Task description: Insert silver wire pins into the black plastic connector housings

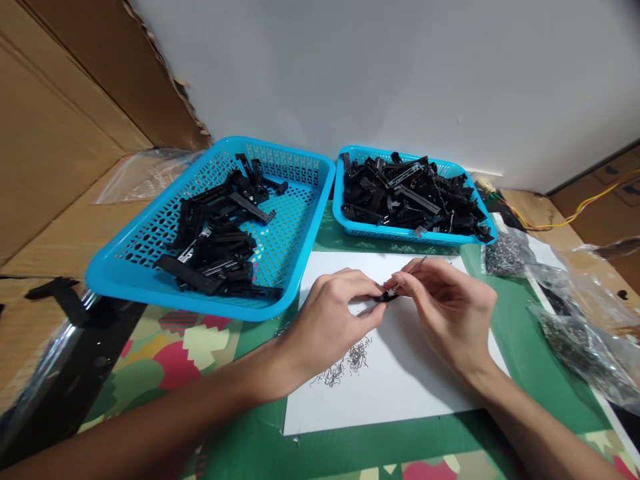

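Observation:
My left hand (333, 313) is closed, its thumb and fingertips pinching a small black plastic part (384, 297) above a white sheet (400, 380). Opposite it, my right hand (447, 303) grips a slim metal tool (416, 265), tweezer-like in shape, whose working end meets the part. Fingers cover most of both things, so the exact contact is hidden. Below my left hand, a loose pile of small bent wire springs (357, 357) lies on the sheet.
A blue basket (305, 247) at the left holds black plastic parts; a second blue basket (410, 235), fuller, stands behind the sheet. Clear bags (583, 343) of small metal pieces lie at the right. One black part (63, 293) rests at the far left. Yellow wires (575, 217) run along the right.

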Motion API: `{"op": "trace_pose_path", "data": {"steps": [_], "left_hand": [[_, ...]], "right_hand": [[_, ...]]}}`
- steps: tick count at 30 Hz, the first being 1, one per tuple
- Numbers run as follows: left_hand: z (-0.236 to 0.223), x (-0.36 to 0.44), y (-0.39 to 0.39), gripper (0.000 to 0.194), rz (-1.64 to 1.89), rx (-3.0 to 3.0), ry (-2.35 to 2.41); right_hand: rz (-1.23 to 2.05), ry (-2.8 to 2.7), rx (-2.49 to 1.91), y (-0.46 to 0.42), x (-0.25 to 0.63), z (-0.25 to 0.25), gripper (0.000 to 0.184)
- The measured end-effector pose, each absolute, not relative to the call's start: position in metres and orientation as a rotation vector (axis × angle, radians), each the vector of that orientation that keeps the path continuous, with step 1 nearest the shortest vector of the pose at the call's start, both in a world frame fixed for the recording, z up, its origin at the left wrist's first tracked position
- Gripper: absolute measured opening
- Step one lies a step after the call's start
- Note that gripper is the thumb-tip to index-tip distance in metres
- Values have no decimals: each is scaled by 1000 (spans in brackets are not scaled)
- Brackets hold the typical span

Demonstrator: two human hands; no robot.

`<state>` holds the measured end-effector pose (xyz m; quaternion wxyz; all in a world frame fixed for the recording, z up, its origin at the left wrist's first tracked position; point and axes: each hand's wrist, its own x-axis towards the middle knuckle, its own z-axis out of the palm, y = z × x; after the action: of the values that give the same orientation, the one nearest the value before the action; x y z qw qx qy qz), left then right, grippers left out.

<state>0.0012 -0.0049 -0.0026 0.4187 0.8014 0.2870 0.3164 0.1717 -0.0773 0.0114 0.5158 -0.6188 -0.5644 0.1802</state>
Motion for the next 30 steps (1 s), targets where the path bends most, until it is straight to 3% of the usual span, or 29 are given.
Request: {"op": "trace_pose_path", "data": {"steps": [12,21,30], "left_hand": [[-2,-1,-5,11,746,2094,676],[-2,1,-6,13,802,2031,694],[-1,0,-7,14,808,2038,705]], "right_hand": [[241,-1556,-1498,-78,170,17,16],[558,-1179,-1439,-74,171,10,11],[669,-1784,-1687,-82,193,35,15]]}}
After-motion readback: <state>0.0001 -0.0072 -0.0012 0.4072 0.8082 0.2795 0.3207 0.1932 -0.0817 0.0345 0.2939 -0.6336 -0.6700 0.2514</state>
